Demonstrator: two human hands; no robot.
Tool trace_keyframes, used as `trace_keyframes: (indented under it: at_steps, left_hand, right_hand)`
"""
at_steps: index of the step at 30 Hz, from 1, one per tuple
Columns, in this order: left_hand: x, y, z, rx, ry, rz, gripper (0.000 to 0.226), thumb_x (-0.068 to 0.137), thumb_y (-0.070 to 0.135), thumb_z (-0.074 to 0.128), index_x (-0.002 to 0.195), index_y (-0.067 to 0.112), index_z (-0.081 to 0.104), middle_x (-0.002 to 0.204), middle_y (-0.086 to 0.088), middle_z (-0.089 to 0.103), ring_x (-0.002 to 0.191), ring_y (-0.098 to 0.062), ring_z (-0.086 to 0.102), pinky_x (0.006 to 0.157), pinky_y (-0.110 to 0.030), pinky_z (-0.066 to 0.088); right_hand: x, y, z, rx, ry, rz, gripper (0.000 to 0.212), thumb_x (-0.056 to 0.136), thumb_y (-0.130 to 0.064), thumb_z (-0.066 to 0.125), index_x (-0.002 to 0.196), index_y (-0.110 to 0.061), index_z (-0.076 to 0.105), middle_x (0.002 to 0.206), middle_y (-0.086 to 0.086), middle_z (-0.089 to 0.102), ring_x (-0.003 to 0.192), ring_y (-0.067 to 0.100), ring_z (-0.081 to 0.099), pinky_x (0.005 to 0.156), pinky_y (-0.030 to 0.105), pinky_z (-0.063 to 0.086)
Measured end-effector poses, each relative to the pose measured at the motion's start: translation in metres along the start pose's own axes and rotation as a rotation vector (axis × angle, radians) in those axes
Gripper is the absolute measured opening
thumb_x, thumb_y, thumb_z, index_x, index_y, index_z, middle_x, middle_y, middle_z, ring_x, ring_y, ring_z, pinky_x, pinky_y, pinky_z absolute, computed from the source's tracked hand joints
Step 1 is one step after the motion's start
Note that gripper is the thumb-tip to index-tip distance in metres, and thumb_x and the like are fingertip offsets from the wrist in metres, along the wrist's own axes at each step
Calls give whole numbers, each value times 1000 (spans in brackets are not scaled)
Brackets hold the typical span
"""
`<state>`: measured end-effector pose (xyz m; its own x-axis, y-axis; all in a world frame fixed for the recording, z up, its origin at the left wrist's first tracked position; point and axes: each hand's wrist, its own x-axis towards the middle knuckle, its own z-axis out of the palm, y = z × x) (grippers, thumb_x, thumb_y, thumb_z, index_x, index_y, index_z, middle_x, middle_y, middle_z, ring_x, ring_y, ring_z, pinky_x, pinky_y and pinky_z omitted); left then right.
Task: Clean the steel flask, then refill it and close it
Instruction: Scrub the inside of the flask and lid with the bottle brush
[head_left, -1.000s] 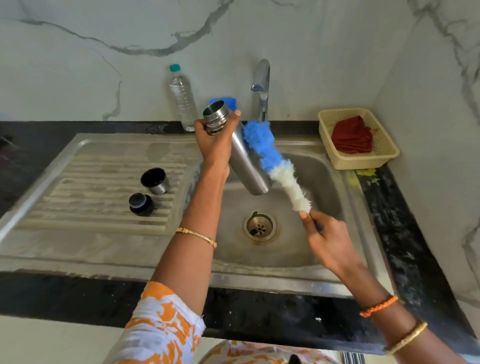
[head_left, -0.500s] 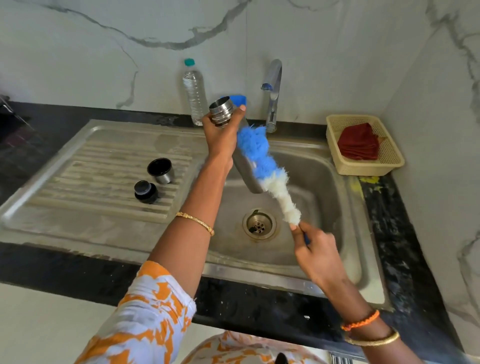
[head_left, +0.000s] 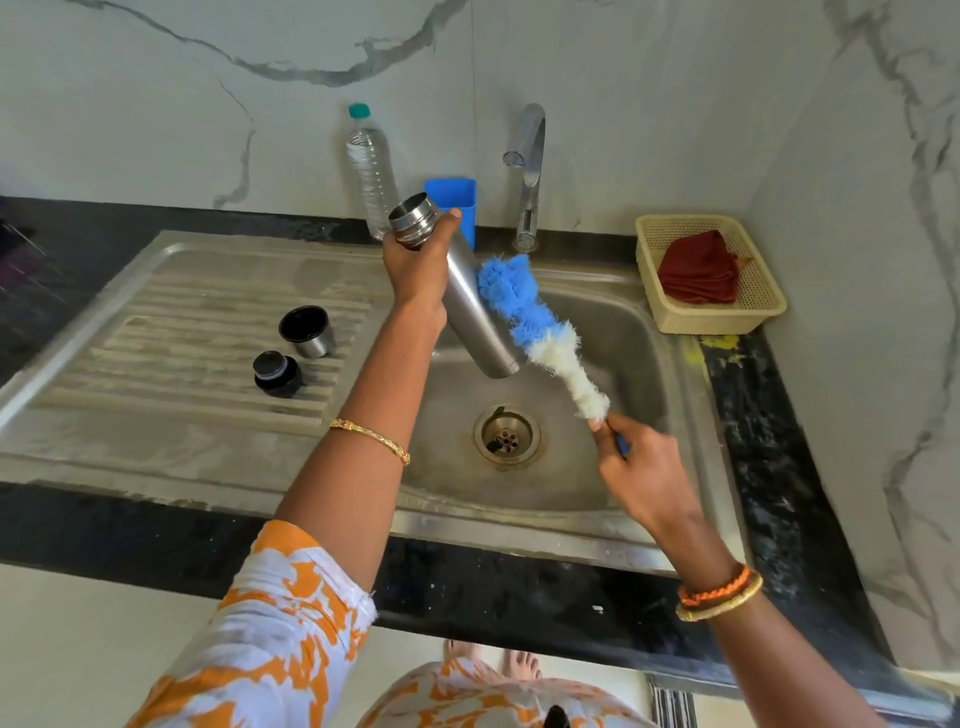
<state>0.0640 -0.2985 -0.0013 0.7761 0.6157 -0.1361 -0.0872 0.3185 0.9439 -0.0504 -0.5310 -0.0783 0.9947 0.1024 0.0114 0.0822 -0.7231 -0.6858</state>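
Observation:
My left hand grips the steel flask near its open neck and holds it tilted over the sink basin, mouth up to the left. In my right hand I hold the handle of a blue and white bottle brush. Its bristles lie against the flask's outer right side. The flask's steel cup and black stopper sit on the drainboard to the left.
A tap stands behind the basin, no water visible. A clear plastic water bottle and a blue holder stand at the wall. A beige basket with a red cloth sits at the right. The drain lies below the flask.
The brush has slid a little along the flask's side while my left hand keeps the flask tilted over the basin. The camera has shifted slightly.

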Motion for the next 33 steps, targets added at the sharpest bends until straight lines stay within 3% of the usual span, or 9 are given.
trace_keyframes:
  at_steps: [2,6,11,15,20,23,28,33]
  left_hand:
    - [-4,-3,-2,11,-14,9,38,81,18,76,109,14,51,86,6,58,74,-2,55,58,-10,41]
    - [-6,-2,-11,-2,-60,19,25,80,16,77,97,18,58,86,4,61,81,-9,59,74,-20,47]
    - [-13,-6,-17,38,-114,63,25,80,12,76,98,15,59,86,2,63,79,-9,60,71,-19,49]
    - [-18,-8,-22,56,-117,82,27,79,13,77,98,16,59,86,2,64,80,-10,61,72,-21,50]
    - [-10,-1,-36,96,-123,140,31,77,14,80,100,17,59,87,3,65,76,-5,62,66,-15,49]
    - [0,8,-41,84,-128,177,29,78,14,79,97,22,58,88,6,64,77,-3,61,70,-15,48]
    - [30,36,-56,-7,-119,170,26,79,18,79,94,22,58,93,0,63,88,-14,60,92,-38,50]
    - [79,87,-92,29,-139,248,26,81,19,76,97,22,55,91,4,62,82,-8,60,84,-30,51]
  right_hand:
    - [4,-1,4,46,-38,39,41,96,-29,48,57,-19,41,49,-2,40,48,18,39,46,22,32]
    - [13,4,-1,63,-101,102,42,97,-30,47,59,-13,43,51,0,41,49,18,39,43,17,33]
    - [21,-14,-6,121,-123,33,45,97,-29,46,56,-13,39,50,-2,38,47,14,36,40,16,29]
    - [30,-8,-1,49,-223,118,44,98,-31,44,58,-13,44,53,-1,45,53,17,44,47,23,31]
    - [35,-23,6,96,-213,101,43,97,-31,45,58,-14,45,53,-2,46,51,15,43,51,27,33]
    - [39,-36,15,84,-204,93,42,97,-32,45,60,-13,47,53,-2,47,51,14,44,51,28,34]
    - [49,-67,35,136,-86,119,42,96,-34,46,69,-4,56,55,0,51,56,18,47,56,29,36]
    - [63,-111,68,151,4,161,40,96,-32,46,75,-1,59,57,1,53,55,16,48,53,26,36]
